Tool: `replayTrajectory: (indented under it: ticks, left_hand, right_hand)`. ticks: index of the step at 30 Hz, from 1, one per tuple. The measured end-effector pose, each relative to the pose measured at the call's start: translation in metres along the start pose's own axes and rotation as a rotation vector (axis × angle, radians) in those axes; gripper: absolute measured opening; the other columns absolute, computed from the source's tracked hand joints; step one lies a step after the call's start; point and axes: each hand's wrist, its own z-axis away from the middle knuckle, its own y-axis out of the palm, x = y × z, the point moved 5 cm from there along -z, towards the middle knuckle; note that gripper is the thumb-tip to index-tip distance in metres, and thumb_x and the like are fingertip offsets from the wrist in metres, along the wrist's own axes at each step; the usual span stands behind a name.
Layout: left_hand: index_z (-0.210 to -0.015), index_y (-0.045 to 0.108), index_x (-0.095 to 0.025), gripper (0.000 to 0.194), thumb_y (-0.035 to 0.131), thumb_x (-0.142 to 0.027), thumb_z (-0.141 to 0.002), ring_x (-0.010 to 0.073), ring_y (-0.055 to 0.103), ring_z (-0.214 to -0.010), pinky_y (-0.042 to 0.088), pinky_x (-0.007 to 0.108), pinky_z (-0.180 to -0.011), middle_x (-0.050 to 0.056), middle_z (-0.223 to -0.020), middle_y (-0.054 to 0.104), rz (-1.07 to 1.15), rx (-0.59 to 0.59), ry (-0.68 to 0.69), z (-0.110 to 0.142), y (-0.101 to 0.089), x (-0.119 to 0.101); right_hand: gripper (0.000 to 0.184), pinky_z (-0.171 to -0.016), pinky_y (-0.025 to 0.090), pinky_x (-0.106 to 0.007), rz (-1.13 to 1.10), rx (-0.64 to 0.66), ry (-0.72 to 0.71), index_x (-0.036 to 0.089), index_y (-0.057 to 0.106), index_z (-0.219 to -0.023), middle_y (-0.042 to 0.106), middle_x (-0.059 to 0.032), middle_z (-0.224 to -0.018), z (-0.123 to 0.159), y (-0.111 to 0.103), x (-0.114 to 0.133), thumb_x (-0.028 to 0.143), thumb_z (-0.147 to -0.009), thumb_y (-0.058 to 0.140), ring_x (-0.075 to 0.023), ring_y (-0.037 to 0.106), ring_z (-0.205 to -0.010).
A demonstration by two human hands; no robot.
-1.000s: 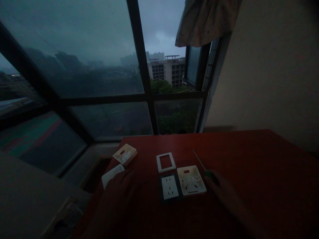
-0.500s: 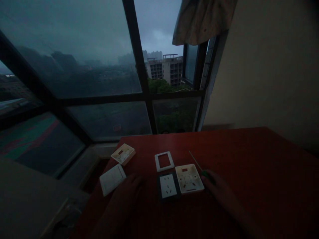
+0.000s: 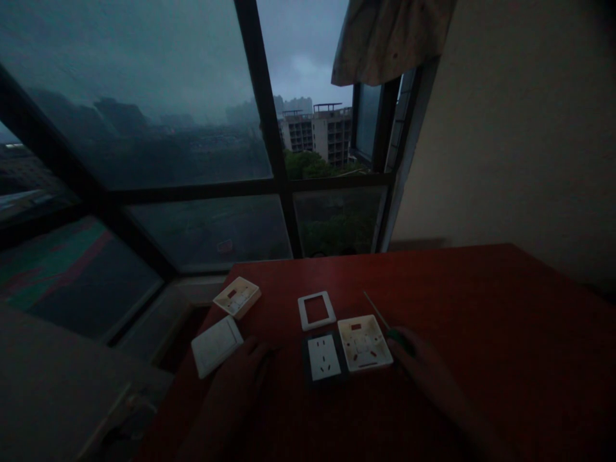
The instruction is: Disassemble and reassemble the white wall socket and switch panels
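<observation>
My right hand (image 3: 418,356) is closed around the green handle of a screwdriver (image 3: 378,311), whose thin shaft points up and left. Just left of it lies an open white socket back box (image 3: 366,343). A socket panel (image 3: 324,358) with a dark surround sits beside that box, and a white cover frame (image 3: 316,310) lies above it. My left hand (image 3: 240,372) rests on the table with its fingers curled together, close to a white switch plate (image 3: 217,346). A small dark bit shows at its fingertips, too dim to name. Another white back box (image 3: 237,297) lies behind the plate.
The reddish-brown table (image 3: 447,282) reaches to a large dark-framed window (image 3: 206,189). A pale wall (image 3: 505,141) stands at the right, and a brown cloth (image 3: 392,42) hangs at the window's top. The table's left edge runs close by my left hand.
The fingers of my left hand have drawn in a little. My right hand and the screwdriver have hardly moved. The whole view has shifted slightly.
</observation>
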Motion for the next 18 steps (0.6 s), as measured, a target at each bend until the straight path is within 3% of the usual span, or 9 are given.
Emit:
replayTrajectory:
  ticks: [8,14,16,18]
  left_hand:
    - [-0.112,0.062,-0.021,0.036,0.038,-0.007,-0.088,0.0216,0.061,-0.098,0.049,0.036,-0.086,0.009,-0.110,0.060,0.017,-0.063,0.028,-0.004,0.001,-0.003]
    - [-0.116,0.060,-0.023,0.031,0.049,-0.019,-0.088,0.0274,0.056,-0.112,0.047,0.044,-0.096,0.010,-0.123,0.056,0.093,-0.241,0.100,-0.003,-0.009,-0.023]
    - [-0.125,0.054,-0.025,0.042,0.059,-0.028,-0.084,0.0299,0.051,-0.120,0.044,0.047,-0.099,0.010,-0.131,0.053,0.141,-0.227,0.147,-0.005,-0.006,-0.039]
    - [-0.136,0.044,-0.030,0.067,0.071,-0.035,-0.075,0.0326,0.043,-0.128,0.040,0.050,-0.103,0.009,-0.142,0.045,0.159,-0.142,0.203,-0.009,0.002,-0.058]
  right_hand:
    - [0.037,-0.087,0.048,-0.037,0.016,-0.027,-0.021,0.020,0.062,-0.106,0.070,-0.0082,-0.106,-0.002,0.000,-0.006,0.046,-0.084,0.047,-0.0250,0.064,-0.098]
    - [0.038,-0.086,0.049,-0.036,-0.011,-0.031,-0.010,0.022,0.062,-0.107,0.071,-0.0069,-0.106,0.000,0.000,-0.003,0.048,-0.084,0.046,-0.0246,0.065,-0.098]
    - [0.039,-0.086,0.049,-0.035,-0.003,-0.025,-0.011,0.022,0.062,-0.106,0.071,-0.0067,-0.105,0.000,0.001,0.000,0.050,-0.085,0.045,-0.0242,0.065,-0.098]
    - [0.039,-0.086,0.048,-0.035,0.024,-0.033,-0.006,0.022,0.062,-0.106,0.071,-0.0069,-0.105,0.000,0.001,0.002,0.050,-0.084,0.047,-0.0244,0.065,-0.097]
